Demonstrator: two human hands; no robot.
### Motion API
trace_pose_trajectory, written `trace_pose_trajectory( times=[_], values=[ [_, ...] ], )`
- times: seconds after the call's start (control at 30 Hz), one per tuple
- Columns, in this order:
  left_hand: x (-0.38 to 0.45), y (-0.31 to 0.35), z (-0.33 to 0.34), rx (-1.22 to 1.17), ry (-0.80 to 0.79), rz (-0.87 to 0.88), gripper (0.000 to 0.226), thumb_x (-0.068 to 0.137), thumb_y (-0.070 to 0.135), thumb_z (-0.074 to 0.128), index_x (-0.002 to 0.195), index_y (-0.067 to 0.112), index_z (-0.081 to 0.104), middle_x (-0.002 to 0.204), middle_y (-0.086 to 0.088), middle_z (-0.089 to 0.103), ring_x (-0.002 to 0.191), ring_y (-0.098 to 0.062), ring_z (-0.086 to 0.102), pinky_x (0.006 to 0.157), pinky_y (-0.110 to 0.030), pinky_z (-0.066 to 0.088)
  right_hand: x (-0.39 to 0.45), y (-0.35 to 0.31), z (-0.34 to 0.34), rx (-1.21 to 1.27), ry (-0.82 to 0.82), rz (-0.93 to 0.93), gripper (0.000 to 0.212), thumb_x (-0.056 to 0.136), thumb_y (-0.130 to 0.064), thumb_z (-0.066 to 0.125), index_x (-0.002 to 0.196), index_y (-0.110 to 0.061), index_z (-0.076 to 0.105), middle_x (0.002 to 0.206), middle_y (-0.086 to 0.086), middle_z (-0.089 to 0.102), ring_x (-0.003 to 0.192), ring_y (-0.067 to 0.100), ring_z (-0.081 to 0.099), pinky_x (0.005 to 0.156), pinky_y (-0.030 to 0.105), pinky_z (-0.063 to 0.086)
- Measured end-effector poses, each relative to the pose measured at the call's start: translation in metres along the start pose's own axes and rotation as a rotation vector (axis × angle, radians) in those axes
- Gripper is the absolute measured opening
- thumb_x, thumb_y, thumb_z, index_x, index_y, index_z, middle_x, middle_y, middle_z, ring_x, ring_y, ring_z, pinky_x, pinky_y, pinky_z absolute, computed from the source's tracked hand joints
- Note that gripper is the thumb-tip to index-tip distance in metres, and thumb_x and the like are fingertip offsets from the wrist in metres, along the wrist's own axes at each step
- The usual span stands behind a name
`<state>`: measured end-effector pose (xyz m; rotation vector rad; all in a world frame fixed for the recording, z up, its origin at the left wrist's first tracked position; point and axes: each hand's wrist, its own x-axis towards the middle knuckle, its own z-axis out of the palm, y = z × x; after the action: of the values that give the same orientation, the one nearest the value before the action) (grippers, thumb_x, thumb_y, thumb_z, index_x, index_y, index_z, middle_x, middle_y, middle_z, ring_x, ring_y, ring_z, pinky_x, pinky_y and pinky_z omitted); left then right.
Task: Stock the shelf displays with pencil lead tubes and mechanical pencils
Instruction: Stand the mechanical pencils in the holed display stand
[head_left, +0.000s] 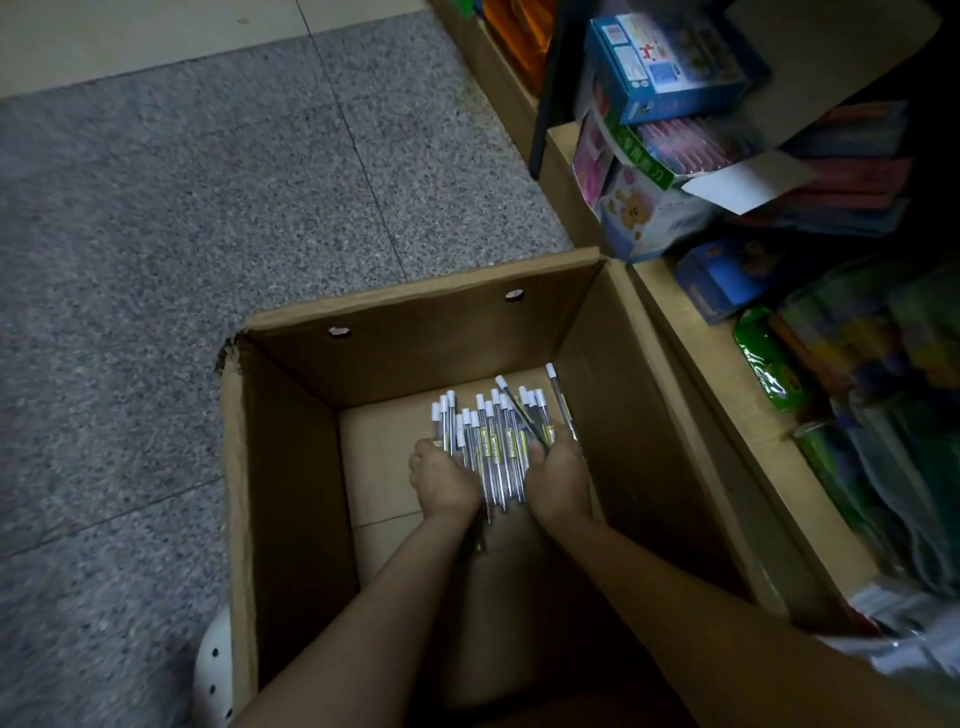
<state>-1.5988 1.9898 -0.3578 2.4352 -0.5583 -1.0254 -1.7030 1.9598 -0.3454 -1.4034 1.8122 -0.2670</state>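
Both my arms reach down into a large open cardboard box (291, 467) on the floor. At its bottom lies a bundle of several clear mechanical pencils (496, 441) with white caps and yellow-green labels. My left hand (444, 480) curls round the left side of the bundle. My right hand (556, 480) curls round its right side. The pencils fan out beyond my fingers, caps pointing away from me. One pencil (561, 402) lies a little apart at the right.
A low wooden shelf (691, 353) runs along the right, holding stacked colourful boxes (670, 67) and green packets (769, 358). Grey speckled floor tiles (182, 208) spread to the left. A white perforated shoe (215, 670) shows by the box's near left corner.
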Motion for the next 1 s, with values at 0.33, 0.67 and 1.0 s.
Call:
trace_pose_trajectory(
  times=[0.33,0.67,1.0],
  values=[
    [-0.041,0.013,-0.049,-0.329,-0.296,-0.023,0.032,0.101,0.018,0.041,0.121,-0.007,0.041,0.080,-0.025,0.059,0.056,-0.027,0.054,0.047,-0.029,0.041,-0.065,-0.021,-0.044,0.228,-0.225,0.070,0.033,0.104,-0.010,0.038,0.136,-0.004,0.041,0.085,0.003,0.050,0.067,0.009,0.045,0.038,0.006,0.030],
    [-0.157,0.084,-0.117,-0.727,-0.616,0.330,0.025,0.088,0.028,0.069,0.096,0.005,0.064,0.056,-0.007,0.057,0.038,-0.012,0.042,0.041,-0.020,0.040,-0.155,-0.074,-0.129,0.615,-0.130,-0.191,0.015,0.101,-0.001,0.040,0.107,-0.009,0.052,0.065,0.002,0.051,0.047,0.005,0.051,0.047,0.018,0.037],
    [-0.264,0.173,-0.152,-0.679,-0.846,0.594,0.029,0.088,0.037,0.069,0.064,0.021,0.064,0.042,0.006,0.035,0.032,-0.007,0.030,0.039,-0.019,0.026,-0.243,-0.104,-0.259,0.705,0.069,-0.401,0.026,0.105,-0.009,0.034,0.089,-0.012,0.055,0.059,0.001,0.052,0.042,0.004,0.048,0.043,0.017,0.037]
  ],
)
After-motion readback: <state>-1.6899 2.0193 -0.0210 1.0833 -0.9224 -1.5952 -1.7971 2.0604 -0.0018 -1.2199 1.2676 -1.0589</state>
